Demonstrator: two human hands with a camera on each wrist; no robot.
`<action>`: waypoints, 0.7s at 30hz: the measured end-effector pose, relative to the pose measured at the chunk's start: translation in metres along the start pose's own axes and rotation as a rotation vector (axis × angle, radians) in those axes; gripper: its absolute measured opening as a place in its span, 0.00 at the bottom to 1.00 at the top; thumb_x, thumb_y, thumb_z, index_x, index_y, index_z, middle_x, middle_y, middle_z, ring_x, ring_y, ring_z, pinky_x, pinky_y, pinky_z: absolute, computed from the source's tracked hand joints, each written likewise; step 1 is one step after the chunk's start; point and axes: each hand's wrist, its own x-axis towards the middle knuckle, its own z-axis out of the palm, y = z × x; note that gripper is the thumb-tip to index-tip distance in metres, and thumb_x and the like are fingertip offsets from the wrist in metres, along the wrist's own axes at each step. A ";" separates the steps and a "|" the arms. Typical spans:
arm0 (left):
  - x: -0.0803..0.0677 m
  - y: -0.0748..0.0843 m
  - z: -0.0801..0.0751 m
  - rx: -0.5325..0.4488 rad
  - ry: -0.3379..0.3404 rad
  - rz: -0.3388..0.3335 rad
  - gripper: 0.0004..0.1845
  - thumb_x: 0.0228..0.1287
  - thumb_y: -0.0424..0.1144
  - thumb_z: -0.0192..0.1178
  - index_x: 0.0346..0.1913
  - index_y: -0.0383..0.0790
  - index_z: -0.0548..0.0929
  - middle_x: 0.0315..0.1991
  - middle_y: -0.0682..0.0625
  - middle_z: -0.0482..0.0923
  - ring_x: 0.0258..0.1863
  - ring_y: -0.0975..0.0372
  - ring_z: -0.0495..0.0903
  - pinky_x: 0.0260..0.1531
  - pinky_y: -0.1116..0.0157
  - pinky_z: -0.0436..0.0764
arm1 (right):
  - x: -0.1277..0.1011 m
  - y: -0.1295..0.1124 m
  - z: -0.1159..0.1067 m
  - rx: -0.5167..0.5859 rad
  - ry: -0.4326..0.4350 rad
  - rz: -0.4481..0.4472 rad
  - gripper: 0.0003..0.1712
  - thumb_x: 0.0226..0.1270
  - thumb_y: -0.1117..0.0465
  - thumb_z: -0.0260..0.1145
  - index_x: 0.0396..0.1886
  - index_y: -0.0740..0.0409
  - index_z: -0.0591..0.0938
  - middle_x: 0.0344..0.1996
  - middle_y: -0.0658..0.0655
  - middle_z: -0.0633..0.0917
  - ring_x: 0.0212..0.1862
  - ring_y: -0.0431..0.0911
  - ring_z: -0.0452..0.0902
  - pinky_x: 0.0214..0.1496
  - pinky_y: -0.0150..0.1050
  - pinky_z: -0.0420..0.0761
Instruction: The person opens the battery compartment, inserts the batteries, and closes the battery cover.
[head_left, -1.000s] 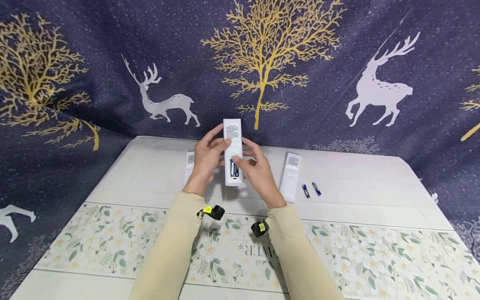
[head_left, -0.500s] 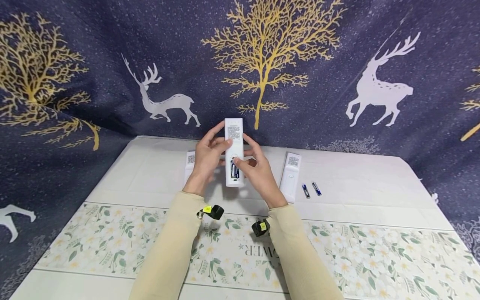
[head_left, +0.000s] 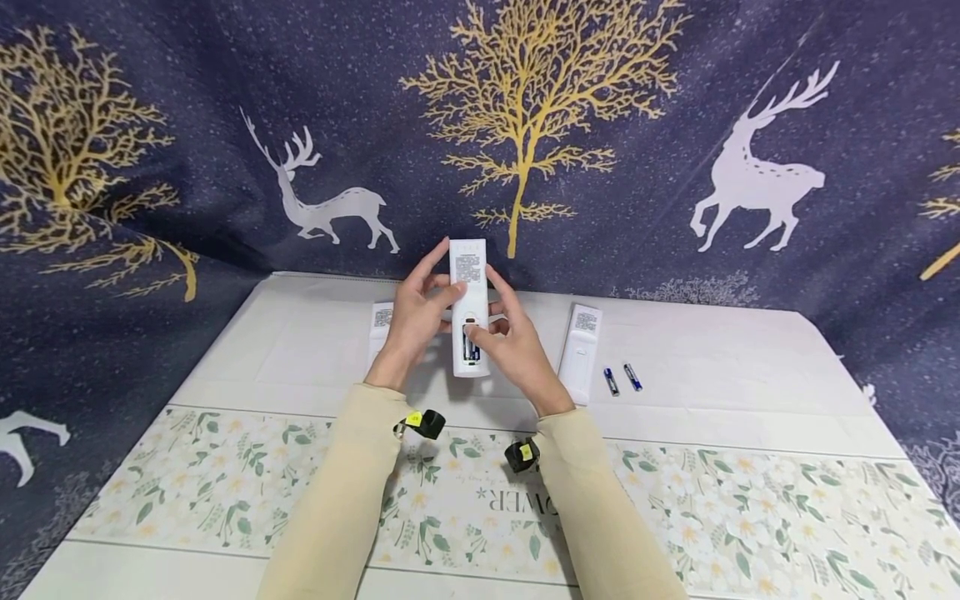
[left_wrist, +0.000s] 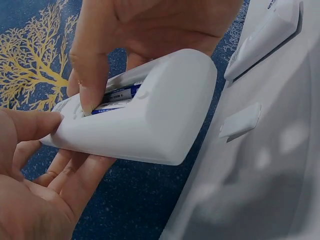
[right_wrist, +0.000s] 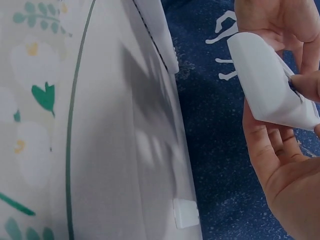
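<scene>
Our left hand (head_left: 412,320) and right hand (head_left: 517,345) are gripping the remote (head_left: 473,301); we're apparently working at its batteries (left_wrist: 122,93), the next move likely needing firm bracing.

The white remote (head_left: 472,302) is held in midair, its back showing in the head view and its long sides nearly vertical there, with a block of small dark print near the top end; the lower part of the back is open, and inside lie two slim blue-and-silver batteries (left_wrist: 122,93), side by side lengthwise, partly hidden
</scene>
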 end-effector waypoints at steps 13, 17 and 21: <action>0.001 -0.002 0.001 -0.013 -0.015 0.028 0.38 0.77 0.33 0.64 0.83 0.62 0.66 0.48 0.44 0.84 0.37 0.56 0.84 0.26 0.58 0.87 | -0.001 -0.002 -0.005 -0.034 -0.007 -0.016 0.51 0.74 0.66 0.71 0.87 0.35 0.57 0.49 0.62 0.81 0.41 0.53 0.82 0.45 0.43 0.81; 0.001 -0.002 0.001 -0.009 -0.021 0.041 0.38 0.78 0.33 0.63 0.83 0.63 0.64 0.48 0.45 0.83 0.37 0.56 0.84 0.27 0.55 0.87 | 0.000 -0.002 -0.008 -0.041 -0.020 -0.022 0.50 0.74 0.66 0.71 0.87 0.37 0.58 0.50 0.62 0.81 0.41 0.53 0.83 0.44 0.43 0.82; 0.001 -0.002 -0.002 -0.016 -0.010 0.040 0.38 0.78 0.34 0.63 0.84 0.62 0.64 0.50 0.45 0.82 0.38 0.56 0.84 0.28 0.56 0.87 | 0.001 -0.002 -0.008 -0.060 -0.035 -0.026 0.48 0.76 0.62 0.71 0.87 0.34 0.58 0.52 0.61 0.81 0.42 0.53 0.83 0.44 0.45 0.83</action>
